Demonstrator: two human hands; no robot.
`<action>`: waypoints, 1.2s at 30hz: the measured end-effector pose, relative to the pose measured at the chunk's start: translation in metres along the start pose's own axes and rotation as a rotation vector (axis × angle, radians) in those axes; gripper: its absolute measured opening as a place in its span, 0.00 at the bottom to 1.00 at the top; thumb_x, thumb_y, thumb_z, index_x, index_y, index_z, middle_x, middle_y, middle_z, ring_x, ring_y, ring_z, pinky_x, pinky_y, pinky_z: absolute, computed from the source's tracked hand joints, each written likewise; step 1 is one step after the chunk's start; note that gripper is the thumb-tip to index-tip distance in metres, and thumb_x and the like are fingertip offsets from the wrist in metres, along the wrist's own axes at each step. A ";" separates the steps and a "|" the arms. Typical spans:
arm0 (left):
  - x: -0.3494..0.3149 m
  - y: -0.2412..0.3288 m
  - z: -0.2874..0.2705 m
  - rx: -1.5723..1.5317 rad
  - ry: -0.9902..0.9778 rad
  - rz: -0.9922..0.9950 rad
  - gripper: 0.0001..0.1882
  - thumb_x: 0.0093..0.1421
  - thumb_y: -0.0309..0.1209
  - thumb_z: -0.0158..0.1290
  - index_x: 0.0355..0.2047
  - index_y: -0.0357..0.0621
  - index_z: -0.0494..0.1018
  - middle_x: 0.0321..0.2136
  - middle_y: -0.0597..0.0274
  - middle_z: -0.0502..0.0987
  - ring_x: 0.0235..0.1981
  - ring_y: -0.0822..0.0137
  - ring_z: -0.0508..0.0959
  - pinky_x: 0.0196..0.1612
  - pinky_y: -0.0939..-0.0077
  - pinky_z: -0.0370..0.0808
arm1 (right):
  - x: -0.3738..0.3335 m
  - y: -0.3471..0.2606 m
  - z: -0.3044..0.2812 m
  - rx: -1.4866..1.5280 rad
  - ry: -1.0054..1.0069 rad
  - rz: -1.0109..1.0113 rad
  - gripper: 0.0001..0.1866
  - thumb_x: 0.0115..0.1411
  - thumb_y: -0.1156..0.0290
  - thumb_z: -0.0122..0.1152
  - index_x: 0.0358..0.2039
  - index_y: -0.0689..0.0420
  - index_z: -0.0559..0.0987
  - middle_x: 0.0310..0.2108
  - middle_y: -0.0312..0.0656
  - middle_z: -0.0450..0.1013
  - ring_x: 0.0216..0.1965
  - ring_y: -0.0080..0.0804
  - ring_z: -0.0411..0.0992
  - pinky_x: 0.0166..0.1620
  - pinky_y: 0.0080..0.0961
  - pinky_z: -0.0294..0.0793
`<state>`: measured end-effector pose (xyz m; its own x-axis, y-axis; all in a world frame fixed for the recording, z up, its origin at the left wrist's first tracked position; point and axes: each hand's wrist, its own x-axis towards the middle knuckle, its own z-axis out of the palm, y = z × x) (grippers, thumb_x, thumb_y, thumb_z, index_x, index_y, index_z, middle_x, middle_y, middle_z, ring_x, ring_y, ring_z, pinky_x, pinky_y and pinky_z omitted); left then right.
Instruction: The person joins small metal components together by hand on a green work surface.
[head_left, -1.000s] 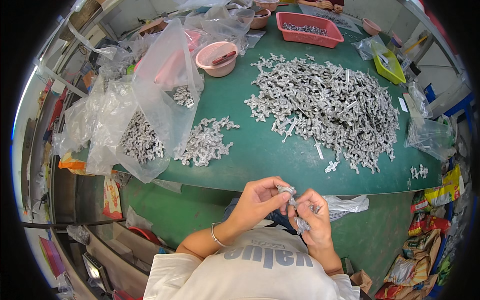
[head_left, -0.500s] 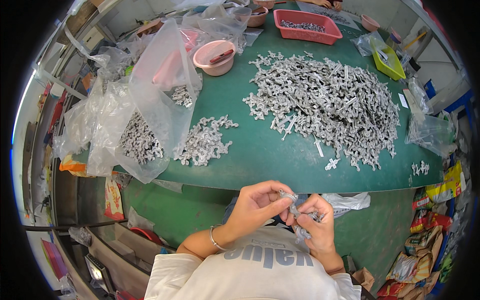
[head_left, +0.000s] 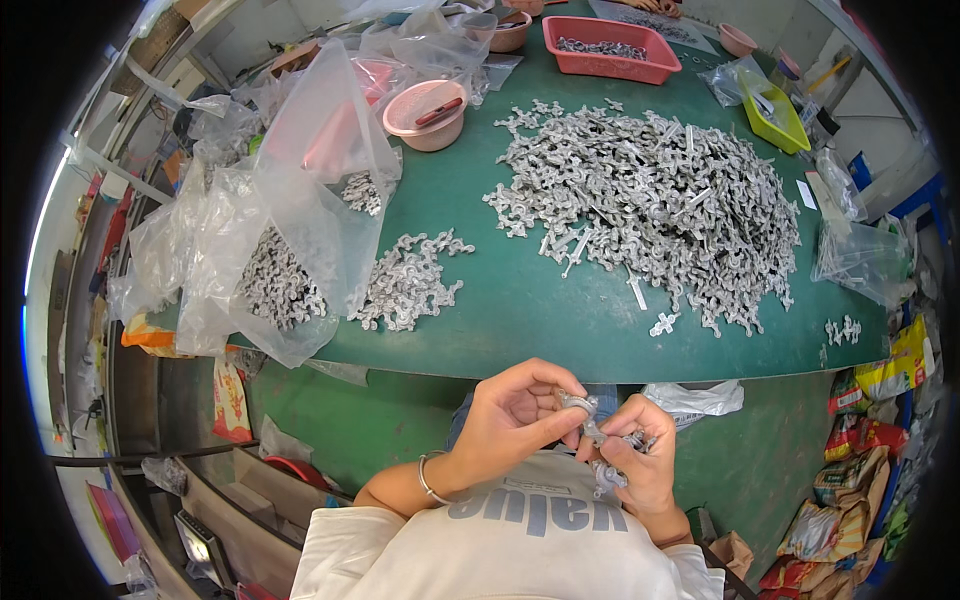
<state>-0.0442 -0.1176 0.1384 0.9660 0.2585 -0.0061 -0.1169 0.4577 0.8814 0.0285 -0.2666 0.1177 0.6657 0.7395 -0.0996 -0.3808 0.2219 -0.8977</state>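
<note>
Just off the table's near edge, both hands are close together over my lap. My left hand (head_left: 522, 412) pinches one end of a small silver-grey metal casting (head_left: 590, 428) between thumb and forefinger. The fingers of my right hand (head_left: 645, 462) close on its other end, and more such castings (head_left: 607, 480) show between and below them. How many it holds is hidden. On the table lies a large heap of similar castings (head_left: 650, 200), with a smaller pile (head_left: 410, 285) to its left.
Clear plastic bags (head_left: 320, 150) with castings cover the table's left side. Behind stand a pink bowl (head_left: 425, 115) with a red-handled tool, a pink tray (head_left: 612, 55) of parts and a yellow-green basket (head_left: 775, 115). Another person's hands (head_left: 660, 6) are at the far edge.
My right hand has shifted slightly right, and its thumb has moved down a little on the castings. My left hand keeps its pinch almost in place.
</note>
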 end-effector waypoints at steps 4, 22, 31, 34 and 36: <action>0.000 -0.001 0.000 -0.013 -0.008 0.005 0.08 0.54 0.18 0.48 0.35 0.32 0.65 0.26 0.58 0.71 0.25 0.73 0.74 0.27 0.82 0.72 | 0.001 -0.003 0.001 0.015 -0.021 -0.001 0.14 0.50 0.68 0.60 0.26 0.62 0.65 0.20 0.49 0.70 0.21 0.30 0.70 0.22 0.18 0.67; -0.001 -0.005 0.001 -0.042 -0.002 -0.022 0.09 0.55 0.21 0.48 0.37 0.30 0.66 0.28 0.57 0.72 0.26 0.72 0.73 0.30 0.81 0.72 | -0.001 -0.005 0.002 0.270 -0.031 0.061 0.09 0.52 0.73 0.57 0.27 0.63 0.67 0.24 0.48 0.73 0.26 0.25 0.71 0.30 0.15 0.67; -0.002 -0.005 0.002 -0.010 0.002 -0.066 0.10 0.55 0.21 0.48 0.37 0.29 0.67 0.28 0.58 0.73 0.26 0.74 0.73 0.29 0.83 0.72 | -0.003 -0.005 -0.005 0.254 -0.096 0.100 0.10 0.52 0.71 0.57 0.28 0.62 0.66 0.25 0.51 0.72 0.27 0.30 0.71 0.33 0.24 0.70; -0.001 -0.006 0.003 -0.011 0.010 -0.077 0.10 0.55 0.21 0.48 0.38 0.29 0.67 0.28 0.58 0.73 0.26 0.75 0.73 0.29 0.83 0.72 | -0.003 -0.007 -0.003 0.329 -0.096 0.111 0.10 0.53 0.71 0.57 0.28 0.63 0.66 0.27 0.51 0.72 0.29 0.31 0.71 0.33 0.23 0.70; -0.001 -0.007 0.004 -0.033 0.019 -0.077 0.10 0.56 0.22 0.48 0.38 0.29 0.67 0.28 0.59 0.73 0.26 0.75 0.73 0.30 0.84 0.71 | -0.002 -0.008 -0.002 0.364 -0.101 0.115 0.10 0.53 0.72 0.57 0.29 0.63 0.66 0.28 0.52 0.71 0.29 0.32 0.71 0.33 0.23 0.70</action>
<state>-0.0433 -0.1243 0.1342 0.9679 0.2375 -0.0823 -0.0505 0.5045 0.8620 0.0321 -0.2713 0.1243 0.5461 0.8273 -0.1319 -0.6638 0.3312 -0.6705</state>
